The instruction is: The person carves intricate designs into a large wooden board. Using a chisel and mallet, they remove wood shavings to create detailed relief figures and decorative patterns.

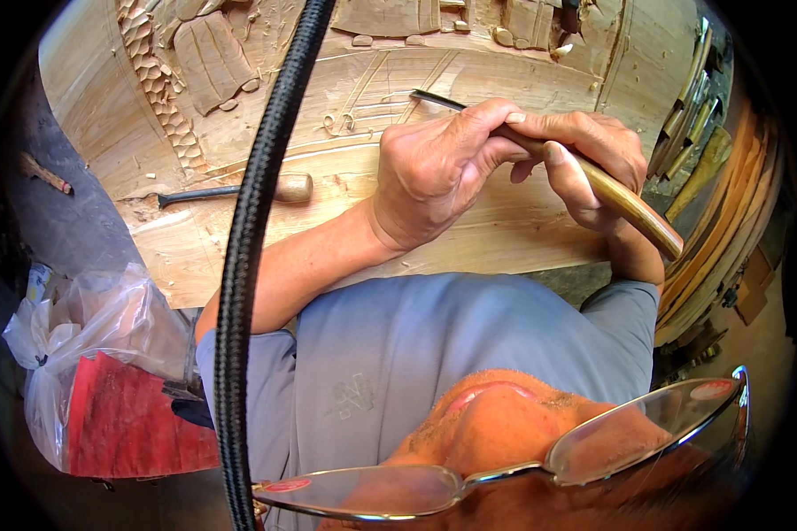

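Note:
My left hand point(429, 177) is closed round the front of a long carving chisel point(624, 199), beside my right hand point(593, 159), which grips its wooden handle. The chisel's dark blade point(434, 97) slants up-left, its tip at scored lines and thin curls on a pale, carved wooden panel point(496, 239). A second tool point(199, 195) with a dark shaft and round wooden handle lies on the panel to the left, partly hidden behind a black braided cord point(257, 203).
Rows of chisels point(691, 106) and stacked wooden boards point(726, 221) line the right. A wood stick point(44, 173) lies on the grey surface at left. A clear plastic bag point(71, 310) and red material point(124, 425) are at lower left.

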A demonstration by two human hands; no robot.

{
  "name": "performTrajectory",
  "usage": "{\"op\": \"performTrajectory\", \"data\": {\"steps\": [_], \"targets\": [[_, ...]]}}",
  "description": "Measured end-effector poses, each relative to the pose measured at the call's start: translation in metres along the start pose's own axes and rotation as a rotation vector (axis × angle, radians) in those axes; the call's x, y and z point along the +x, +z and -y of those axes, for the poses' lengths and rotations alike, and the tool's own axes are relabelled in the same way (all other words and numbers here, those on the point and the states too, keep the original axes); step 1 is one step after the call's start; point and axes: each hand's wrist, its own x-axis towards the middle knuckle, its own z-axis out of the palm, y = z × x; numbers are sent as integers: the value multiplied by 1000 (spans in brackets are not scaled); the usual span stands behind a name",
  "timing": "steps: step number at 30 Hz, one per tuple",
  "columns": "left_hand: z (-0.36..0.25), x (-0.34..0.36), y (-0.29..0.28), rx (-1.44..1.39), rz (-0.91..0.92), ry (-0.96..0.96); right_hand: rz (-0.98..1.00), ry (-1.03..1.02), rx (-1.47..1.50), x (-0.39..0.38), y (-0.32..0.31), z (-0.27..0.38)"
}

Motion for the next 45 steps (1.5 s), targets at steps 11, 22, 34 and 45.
{"op": "performTrajectory", "data": {"steps": [11,22,34,45], "targets": [[1,0,-3,-47,38,-49,11,12,24,-2,1,-10],[-1,-3,-7,-20,39,-92,55,-5,37,-1,2,-18],[7,-2,-14,-91,113,-94,25,23,29,-9,8,-21],[2,2,-15,-72,69,-135,44,60,99,-4,11,-18]]}}
